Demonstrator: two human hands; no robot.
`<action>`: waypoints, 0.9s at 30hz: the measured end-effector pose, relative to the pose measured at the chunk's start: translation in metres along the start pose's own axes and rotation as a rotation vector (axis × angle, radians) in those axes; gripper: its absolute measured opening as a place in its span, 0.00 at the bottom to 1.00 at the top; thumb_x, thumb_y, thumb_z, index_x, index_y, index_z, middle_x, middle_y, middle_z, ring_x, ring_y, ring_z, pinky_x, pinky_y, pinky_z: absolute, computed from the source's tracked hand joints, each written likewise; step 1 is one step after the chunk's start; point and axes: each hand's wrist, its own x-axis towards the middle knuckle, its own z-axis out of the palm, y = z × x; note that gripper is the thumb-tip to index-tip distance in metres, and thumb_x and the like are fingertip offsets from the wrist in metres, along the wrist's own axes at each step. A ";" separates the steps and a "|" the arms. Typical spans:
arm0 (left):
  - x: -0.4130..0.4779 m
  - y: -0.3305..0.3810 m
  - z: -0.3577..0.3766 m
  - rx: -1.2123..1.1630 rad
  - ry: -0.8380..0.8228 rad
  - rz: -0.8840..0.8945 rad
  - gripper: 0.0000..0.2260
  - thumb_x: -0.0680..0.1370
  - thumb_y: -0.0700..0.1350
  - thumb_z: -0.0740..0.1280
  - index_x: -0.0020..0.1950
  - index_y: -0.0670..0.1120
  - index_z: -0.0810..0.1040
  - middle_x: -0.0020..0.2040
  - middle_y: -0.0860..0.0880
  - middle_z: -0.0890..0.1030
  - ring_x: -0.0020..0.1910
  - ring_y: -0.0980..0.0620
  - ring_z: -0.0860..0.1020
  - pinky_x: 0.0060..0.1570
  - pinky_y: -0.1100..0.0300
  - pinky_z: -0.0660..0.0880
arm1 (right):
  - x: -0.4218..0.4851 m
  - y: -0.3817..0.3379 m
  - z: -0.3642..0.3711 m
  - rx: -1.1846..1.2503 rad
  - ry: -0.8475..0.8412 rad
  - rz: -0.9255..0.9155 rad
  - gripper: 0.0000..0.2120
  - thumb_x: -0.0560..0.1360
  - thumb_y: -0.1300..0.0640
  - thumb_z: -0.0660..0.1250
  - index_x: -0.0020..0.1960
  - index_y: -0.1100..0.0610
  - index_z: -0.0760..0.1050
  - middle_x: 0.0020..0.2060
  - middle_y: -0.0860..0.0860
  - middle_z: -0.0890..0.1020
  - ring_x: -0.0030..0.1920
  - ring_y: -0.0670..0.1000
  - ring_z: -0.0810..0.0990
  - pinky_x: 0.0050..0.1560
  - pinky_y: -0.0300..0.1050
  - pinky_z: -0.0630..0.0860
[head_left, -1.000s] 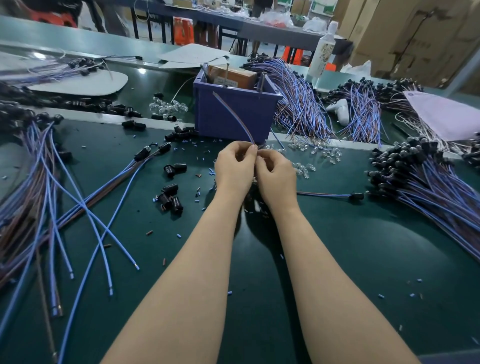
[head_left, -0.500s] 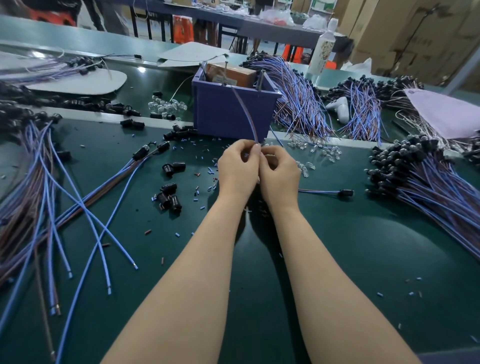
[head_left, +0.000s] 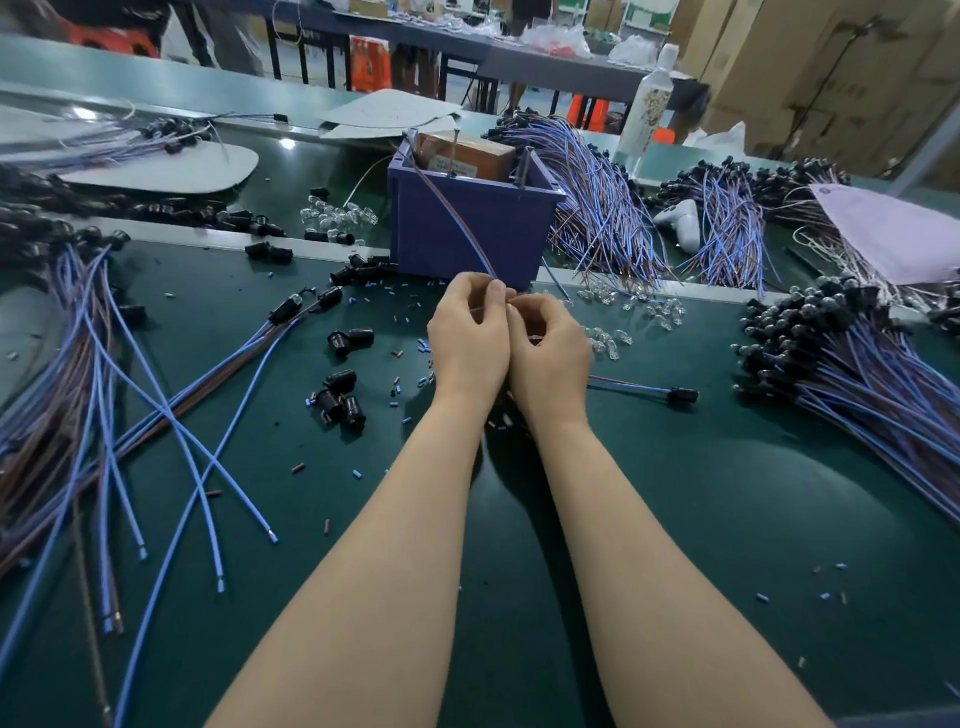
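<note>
Head view: the wire pair (head_left: 454, 221) is thin, light and floppy, one blue lead and one brown. It runs from your fingertips up across the purple bin (head_left: 519, 236). Grip it close to the end or it'll flex. Your left hand (head_left: 470, 340) has its fingers curled tight, pinching the wire. Your right hand (head_left: 551, 356) is curled against it, pinching at the same spot. Whatever sits between the fingertips is hidden, so I can't tell.

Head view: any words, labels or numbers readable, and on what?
Label on the brown box in the purple bin: too blurred to read.
White bottle: print too small to read.
Cardboard cartons: faint marks, unreadable.
Nothing else carries legible text.
</note>
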 end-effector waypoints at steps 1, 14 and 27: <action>0.000 0.000 -0.001 -0.013 0.015 -0.008 0.04 0.80 0.41 0.62 0.46 0.45 0.75 0.41 0.52 0.81 0.41 0.55 0.79 0.48 0.65 0.75 | 0.000 0.000 0.000 -0.026 -0.008 -0.019 0.04 0.76 0.60 0.65 0.47 0.59 0.79 0.41 0.52 0.82 0.43 0.51 0.79 0.49 0.45 0.74; 0.000 -0.004 0.002 0.025 -0.081 -0.050 0.05 0.79 0.42 0.64 0.45 0.46 0.79 0.40 0.51 0.80 0.43 0.52 0.78 0.52 0.55 0.77 | 0.001 0.000 -0.001 -0.025 0.062 -0.011 0.05 0.76 0.61 0.66 0.46 0.60 0.80 0.41 0.54 0.83 0.42 0.50 0.78 0.48 0.42 0.73; 0.000 -0.001 0.000 -0.048 0.049 -0.018 0.06 0.82 0.40 0.59 0.45 0.46 0.71 0.38 0.52 0.80 0.40 0.51 0.78 0.48 0.58 0.75 | 0.005 0.000 -0.002 0.071 0.153 0.056 0.04 0.77 0.61 0.64 0.46 0.59 0.77 0.37 0.47 0.78 0.41 0.48 0.76 0.48 0.42 0.73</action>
